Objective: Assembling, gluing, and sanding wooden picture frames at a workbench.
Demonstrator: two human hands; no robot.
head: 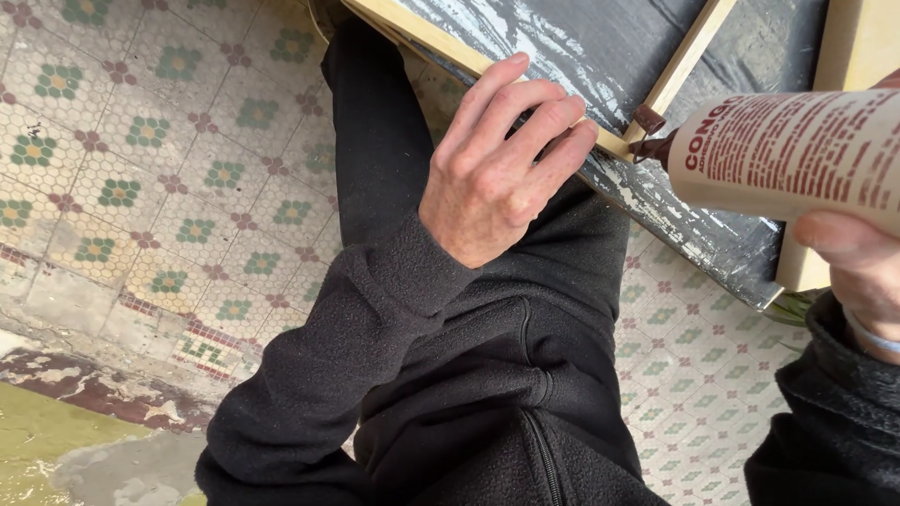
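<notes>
Left hand: your bare left hand [492, 169] lies knuckles-up on the pale wooden frame strip [441, 42], fingers together and extended flat along its edge, pressing on it rather than curled around anything.
Right hand: your right hand [858, 272] is wrapped around the cream-coloured cylindrical glue bottle with red print [797, 155]; only the thumb and part of the palm show at the picture's right edge, clamped on the bottle's body.
Bottle: smooth, rounded plastic, lying nearly sideways, its dark brown nozzle [652, 141] crusted and pointing left, touching the spot where two wooden strips meet, just beside your left fingertips.
Frame: three pale, square-edged wooden strips show; one long one runs diagonally under your left hand, a thinner crosspiece [689, 56] joins it at the nozzle, and a broader one [858, 42] stands at the right edge.
Sheet: a dark grey-black sheet with scuffed white streaks [600, 47] fills the space between the strips, matte and wrinkled, with a ragged silvery lower edge.
Clothing: you wear a black fleece jacket [450, 375] with a zip, soft and nubbly, and black trousers; a pale band shows at your right wrist.
Floor: worn mosaic tiles [141, 141] with green and red flower motifs on cream, and a chipped, stained border at lower left.
</notes>
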